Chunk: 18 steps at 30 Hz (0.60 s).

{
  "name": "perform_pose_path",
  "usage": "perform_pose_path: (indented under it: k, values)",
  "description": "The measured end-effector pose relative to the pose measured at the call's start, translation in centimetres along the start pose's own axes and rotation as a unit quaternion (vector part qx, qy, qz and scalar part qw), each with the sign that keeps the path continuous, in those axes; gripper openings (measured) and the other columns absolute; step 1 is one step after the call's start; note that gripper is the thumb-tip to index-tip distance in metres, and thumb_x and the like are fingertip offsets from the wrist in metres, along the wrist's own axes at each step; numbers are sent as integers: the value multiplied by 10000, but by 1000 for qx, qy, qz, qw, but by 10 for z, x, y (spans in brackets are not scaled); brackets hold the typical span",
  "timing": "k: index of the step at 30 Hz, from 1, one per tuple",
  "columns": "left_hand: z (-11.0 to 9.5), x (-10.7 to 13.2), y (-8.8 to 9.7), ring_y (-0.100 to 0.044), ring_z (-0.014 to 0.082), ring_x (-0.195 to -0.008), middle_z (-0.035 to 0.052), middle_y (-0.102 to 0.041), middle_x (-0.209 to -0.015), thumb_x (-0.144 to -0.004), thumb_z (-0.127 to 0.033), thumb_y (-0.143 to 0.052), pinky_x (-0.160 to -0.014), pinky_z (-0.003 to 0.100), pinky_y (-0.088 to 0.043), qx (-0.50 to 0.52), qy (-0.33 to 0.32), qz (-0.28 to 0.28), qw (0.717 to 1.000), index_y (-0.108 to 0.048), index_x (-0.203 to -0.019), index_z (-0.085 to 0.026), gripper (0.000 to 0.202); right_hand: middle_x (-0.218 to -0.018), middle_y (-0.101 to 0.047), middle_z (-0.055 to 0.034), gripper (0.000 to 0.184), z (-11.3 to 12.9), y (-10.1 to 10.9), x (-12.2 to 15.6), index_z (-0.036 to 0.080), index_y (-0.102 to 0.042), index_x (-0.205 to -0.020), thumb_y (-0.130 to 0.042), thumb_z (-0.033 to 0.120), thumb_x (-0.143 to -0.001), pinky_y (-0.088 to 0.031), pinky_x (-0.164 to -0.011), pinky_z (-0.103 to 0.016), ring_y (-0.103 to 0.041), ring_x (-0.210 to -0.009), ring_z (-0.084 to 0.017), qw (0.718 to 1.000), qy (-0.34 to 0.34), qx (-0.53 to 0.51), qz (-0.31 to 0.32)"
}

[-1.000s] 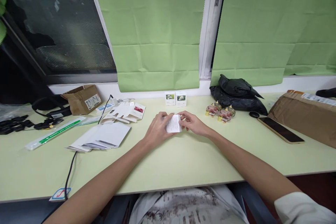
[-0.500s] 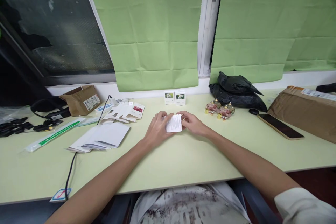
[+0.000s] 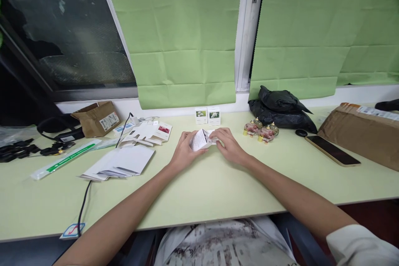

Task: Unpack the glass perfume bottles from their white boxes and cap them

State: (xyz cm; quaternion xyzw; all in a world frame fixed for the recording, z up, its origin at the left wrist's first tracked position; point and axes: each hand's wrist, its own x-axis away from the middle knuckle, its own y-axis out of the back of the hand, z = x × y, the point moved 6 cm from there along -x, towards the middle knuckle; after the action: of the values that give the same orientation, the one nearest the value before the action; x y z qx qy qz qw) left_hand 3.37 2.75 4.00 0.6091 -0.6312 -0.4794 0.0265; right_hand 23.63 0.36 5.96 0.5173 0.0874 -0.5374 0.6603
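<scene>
My left hand is closed around a small white cardboard box with fine print on one face. The box is tilted, and its right end is open with a flap sticking out. At that end, the bent fingers of my right hand grip the flap; some fingertips are hidden. Farther back, two small white boxes with plant pictures stand side by side. Several round glass bottles with gold tops and pink contents are grouped beyond my right hand.
Flattened white cartons and more cartons lie on the left. Behind them stand an open brown box and a black cable. On the right are a phone, a black bag and a large brown carton.
The small box has turned in my left hand, from its printed face towards me to a tilt showing its side and open end. My right fingers have shifted onto the flap.
</scene>
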Motion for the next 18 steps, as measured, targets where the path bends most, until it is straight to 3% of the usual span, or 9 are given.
perform_pose_path:
  k: [4, 8, 13, 18]
  values:
    - [7, -1, 1, -596, 266, -1202, 73, -541, -1255, -775, -533, -855, -1034, 409, -508, -3, 8, -23, 1000, -539, -1439, -285, 776, -1061, -689, -61, 207, 3, -1, -1, 260, -664, -936, -484, 162, -959, -403, -1059, -466, -570, -1094, -271, 998, -21, -61, 15]
    - [4, 0, 4, -581, 268, -1207, 69, -531, -1247, -796, -528, -839, -1020, 408, -514, -34, -10, -9, 999, -527, -1453, -310, 760, -980, -700, -49, 264, -4, 0, -1, 241, -652, -857, -462, 301, -1030, -434, -979, -410, -611, -989, -240, 992, -71, -103, 4]
    - [-10, 2, 2, -541, 291, -1230, 83, -506, -1296, -811, -486, -834, -963, 416, -538, -88, -68, 23, 994, -499, -1479, -342, 761, -856, -707, -10, 244, -20, -4, 2, 242, -674, -1030, -497, 409, -1025, -471, -824, -341, -634, -851, -206, 972, -160, -172, 20]
    - [-11, 3, 1, -555, 297, -1186, 88, -506, -1293, -830, -486, -816, -885, 409, -555, -112, -91, 26, 989, -485, -1485, -342, 748, -873, -686, 8, 378, -19, -9, 5, 262, -650, -1278, -660, 409, -930, -457, -744, -304, -610, -802, -182, 970, -171, -168, 37]
